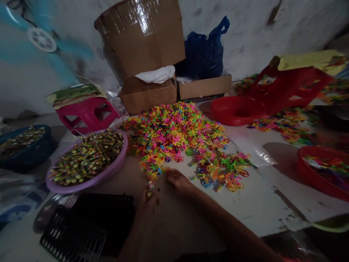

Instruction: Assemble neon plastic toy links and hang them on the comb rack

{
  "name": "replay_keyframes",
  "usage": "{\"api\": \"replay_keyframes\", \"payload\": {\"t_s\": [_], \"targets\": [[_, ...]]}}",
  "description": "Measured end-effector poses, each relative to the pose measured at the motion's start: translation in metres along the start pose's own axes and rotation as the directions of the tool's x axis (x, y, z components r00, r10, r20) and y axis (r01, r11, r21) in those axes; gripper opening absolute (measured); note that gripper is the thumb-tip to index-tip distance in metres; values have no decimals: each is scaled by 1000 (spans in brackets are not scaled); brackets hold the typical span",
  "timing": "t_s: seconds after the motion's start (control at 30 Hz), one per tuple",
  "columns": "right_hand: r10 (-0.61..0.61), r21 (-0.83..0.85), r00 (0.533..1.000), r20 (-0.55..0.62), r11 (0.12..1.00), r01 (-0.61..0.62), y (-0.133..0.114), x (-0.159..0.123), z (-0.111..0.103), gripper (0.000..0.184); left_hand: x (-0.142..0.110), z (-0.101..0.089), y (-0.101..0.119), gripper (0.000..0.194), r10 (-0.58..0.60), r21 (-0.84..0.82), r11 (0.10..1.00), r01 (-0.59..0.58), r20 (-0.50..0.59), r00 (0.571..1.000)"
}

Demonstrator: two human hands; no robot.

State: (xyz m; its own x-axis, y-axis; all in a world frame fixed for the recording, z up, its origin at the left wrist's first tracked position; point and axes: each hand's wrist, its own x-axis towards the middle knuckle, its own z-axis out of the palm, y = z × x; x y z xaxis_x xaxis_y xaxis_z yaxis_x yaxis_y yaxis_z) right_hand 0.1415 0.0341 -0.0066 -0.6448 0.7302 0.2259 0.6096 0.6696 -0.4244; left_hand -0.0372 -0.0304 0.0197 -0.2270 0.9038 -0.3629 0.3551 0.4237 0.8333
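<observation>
A big heap of small bright plastic pieces (178,134) in pink, yellow, green and orange lies on a pale sheet (253,196) in front of me. My left hand (147,198) is closed in a pinch on a small colourful piece held upright. My right hand (177,180) rests on the sheet at the heap's near edge, fingers curled down onto the pieces; what is under them is hidden. A purple basin (109,173) to the left is full of assembled yellow and dark pieces.
A black mesh tray (81,229) lies near left. A pink stool (87,112), a blue basin (27,153), cardboard boxes (144,47), a blue bag (204,54), red basins (237,109) and a red basket (289,87) ring the area. A fan (40,40) spins at upper left.
</observation>
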Motion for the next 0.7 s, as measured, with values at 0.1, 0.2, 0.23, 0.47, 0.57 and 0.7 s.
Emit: {"api": "replay_keyframes", "payload": {"t_s": [0.1,0.2,0.23,0.47,0.57,0.7], "targets": [[-42,120,987,-156,991,61,-10,-34,3,31,-17,-2,-15,42,-183,-379,895,234,165,969],[148,181,945,-293,979,-97,-20,-56,-5,24,-30,10,-21,43,-251,-502,786,361,274,928],[254,169,912,-324,963,-208,-23,-58,-7,23,-32,15,-20,44,-230,-496,795,348,284,931],[678,225,719,-154,732,-643,-34,-33,-12,18,-29,30,-2,42,38,-272,962,22,212,976],[676,705,737,-16,530,-470,-47,-30,-16,29,-30,22,-1,39,87,-250,967,-46,156,984],[648,932,760,38,251,-261,-72,-35,-21,38,-38,20,2,40,124,-295,951,-95,84,989]]}}
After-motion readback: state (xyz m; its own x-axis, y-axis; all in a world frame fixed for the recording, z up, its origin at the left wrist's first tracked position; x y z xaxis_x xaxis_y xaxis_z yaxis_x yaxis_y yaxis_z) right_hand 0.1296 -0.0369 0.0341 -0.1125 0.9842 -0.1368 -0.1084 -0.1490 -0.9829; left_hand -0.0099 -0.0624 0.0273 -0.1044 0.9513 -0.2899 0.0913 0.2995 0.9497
